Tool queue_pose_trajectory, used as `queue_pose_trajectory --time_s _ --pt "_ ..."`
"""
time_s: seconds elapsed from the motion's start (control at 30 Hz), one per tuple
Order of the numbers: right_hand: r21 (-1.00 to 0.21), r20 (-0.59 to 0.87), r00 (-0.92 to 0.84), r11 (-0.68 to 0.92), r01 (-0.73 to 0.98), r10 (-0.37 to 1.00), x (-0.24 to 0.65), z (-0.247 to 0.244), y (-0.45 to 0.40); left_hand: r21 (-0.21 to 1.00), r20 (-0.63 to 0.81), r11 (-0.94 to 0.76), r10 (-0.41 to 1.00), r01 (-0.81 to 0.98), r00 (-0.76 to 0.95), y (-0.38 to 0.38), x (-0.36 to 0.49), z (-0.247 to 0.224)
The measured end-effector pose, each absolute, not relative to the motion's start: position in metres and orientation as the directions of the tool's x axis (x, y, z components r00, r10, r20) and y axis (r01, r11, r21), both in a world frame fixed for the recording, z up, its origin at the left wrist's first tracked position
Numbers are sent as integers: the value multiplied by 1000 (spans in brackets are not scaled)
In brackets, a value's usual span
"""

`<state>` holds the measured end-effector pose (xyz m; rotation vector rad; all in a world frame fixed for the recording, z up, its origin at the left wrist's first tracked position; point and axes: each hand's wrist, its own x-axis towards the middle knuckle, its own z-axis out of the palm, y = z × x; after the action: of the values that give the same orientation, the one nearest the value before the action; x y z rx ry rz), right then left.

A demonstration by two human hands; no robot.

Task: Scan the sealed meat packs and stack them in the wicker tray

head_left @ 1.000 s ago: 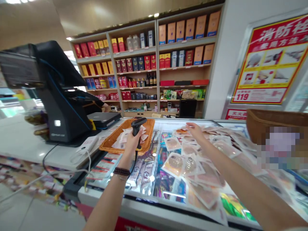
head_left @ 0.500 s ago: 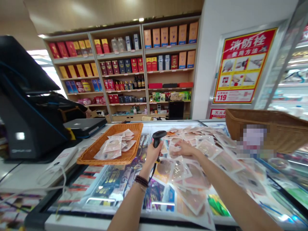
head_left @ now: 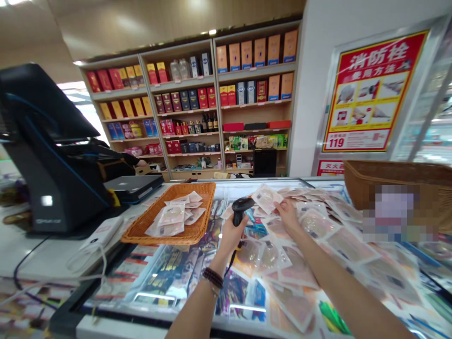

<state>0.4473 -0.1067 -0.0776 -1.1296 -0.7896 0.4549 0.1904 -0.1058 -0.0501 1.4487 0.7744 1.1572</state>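
My left hand (head_left: pixel 233 235) is wrapped round the handle of a black barcode scanner (head_left: pixel 242 205), its head pointing right. Between the fingers of my right hand (head_left: pixel 287 213) is the edge of a clear flat packet (head_left: pixel 265 197), tilted up toward the scanner. More clear packets (head_left: pixel 348 245) with pale contents and small labels lie spread in overlapping layers under and around my right forearm. The orange wicker basket (head_left: pixel 208 226) to the left of my left hand holds several similar packets (head_left: pixel 173 214).
Beneath the packets is a glass-topped case (head_left: pixel 169 270) with wrapped goods inside. A dark register screen (head_left: pixel 49 155) and a flat black device (head_left: pixel 136 187) stand at the left. A brown basket (head_left: pixel 356 186) sits at the right. Behind, a person's arm (head_left: pixel 130 159) shows near the shelves.
My right hand has lifted one packet from the pile and raised it beside the scanner's head. My left hand still grips the scanner. The view has shifted slightly left.
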Motion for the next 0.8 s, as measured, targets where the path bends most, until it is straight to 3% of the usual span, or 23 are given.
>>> queue_pose_trajectory --time_s 0.27,0.8 --pt "-915 315 549 402 -40 774 431 -74 -115 968 240 -196 909 -159 341 -111 189 -43" --pt "-939 237 615 340 -53 752 425 -60 -121 957 276 -220 893 -190 355 -105 185 -34"
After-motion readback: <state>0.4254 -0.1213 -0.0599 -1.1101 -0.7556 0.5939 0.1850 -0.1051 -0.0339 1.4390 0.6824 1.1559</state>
